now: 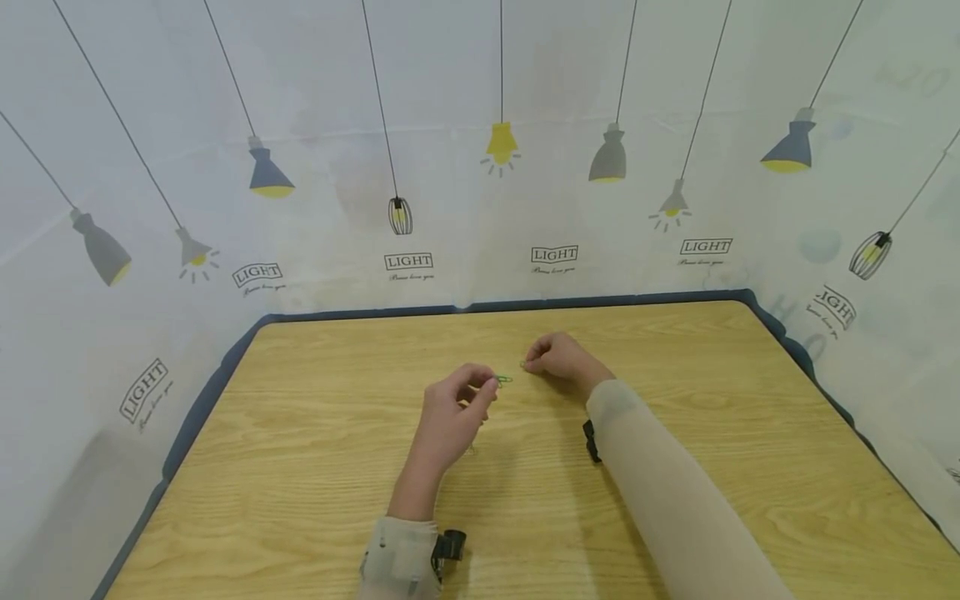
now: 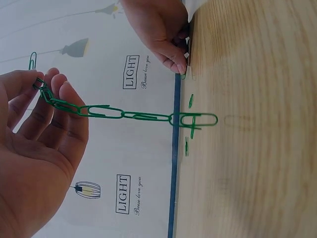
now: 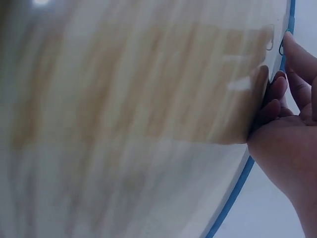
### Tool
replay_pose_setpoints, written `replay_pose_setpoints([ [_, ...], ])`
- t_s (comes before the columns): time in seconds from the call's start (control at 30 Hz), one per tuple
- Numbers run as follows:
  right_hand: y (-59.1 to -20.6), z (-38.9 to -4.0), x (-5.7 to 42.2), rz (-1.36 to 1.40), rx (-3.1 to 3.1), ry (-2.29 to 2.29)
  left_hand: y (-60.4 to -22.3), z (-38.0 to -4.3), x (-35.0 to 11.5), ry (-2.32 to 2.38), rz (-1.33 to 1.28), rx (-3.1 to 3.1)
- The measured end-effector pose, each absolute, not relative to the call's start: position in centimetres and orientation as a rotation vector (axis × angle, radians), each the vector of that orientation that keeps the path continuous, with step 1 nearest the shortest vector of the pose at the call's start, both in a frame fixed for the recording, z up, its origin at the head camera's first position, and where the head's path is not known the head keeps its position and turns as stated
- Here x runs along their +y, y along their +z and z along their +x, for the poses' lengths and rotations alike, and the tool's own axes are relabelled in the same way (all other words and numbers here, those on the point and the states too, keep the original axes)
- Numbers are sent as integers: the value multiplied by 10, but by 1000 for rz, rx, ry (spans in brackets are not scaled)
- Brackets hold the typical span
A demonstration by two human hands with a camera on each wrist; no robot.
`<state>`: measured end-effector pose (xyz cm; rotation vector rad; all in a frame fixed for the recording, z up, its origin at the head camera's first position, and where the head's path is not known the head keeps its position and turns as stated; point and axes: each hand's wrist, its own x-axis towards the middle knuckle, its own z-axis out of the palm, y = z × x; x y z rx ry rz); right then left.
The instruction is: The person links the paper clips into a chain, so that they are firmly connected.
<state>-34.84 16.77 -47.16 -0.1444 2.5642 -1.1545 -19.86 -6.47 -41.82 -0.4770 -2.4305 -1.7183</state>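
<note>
A chain of green paper clips (image 2: 101,112) dangles from my left hand (image 1: 452,417), whose thumb and fingertips pinch it near its top. One end clip (image 2: 32,60) sticks up past those fingertips. Farther off and to the right, my right hand (image 1: 561,358) is low at the tabletop. Between its thumb and finger it pinches a single green paper clip (image 3: 281,48), mostly covered by the fingertips. In the left wrist view, loose green paper clips (image 2: 191,101) lie on the table beyond the chain.
Both hands work over a wood-grain table (image 1: 315,467) with a dark blue edge (image 1: 360,313). Behind and beside it hangs a white backdrop (image 1: 450,75) printed with lamps and the word LIGHT. The tabletop reflects the right hand.
</note>
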Motion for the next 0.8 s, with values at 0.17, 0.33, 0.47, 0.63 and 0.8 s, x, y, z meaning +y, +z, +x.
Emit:
replay_pose_setpoints([
  [0.17,-470,-349,169,-116,2541,-1184,-417,-199,-65,-1734,-477,-2423],
  [0.33,-471,-349,171,-73,2534,-1206,-418,-199,-65,-1731,-478,-2424],
  [0.47,-473,-343,168,-3,2528,-1265,-419,-198,-66,-1734,-469,-2431],
  [0.63,-471,-326,160,100,2487,-1393,-418,-197,-67,-1727,-457,-2438],
  [0.8,-466,-308,159,220,2383,-1566,-417,-198,-66,-1714,-460,-2436],
])
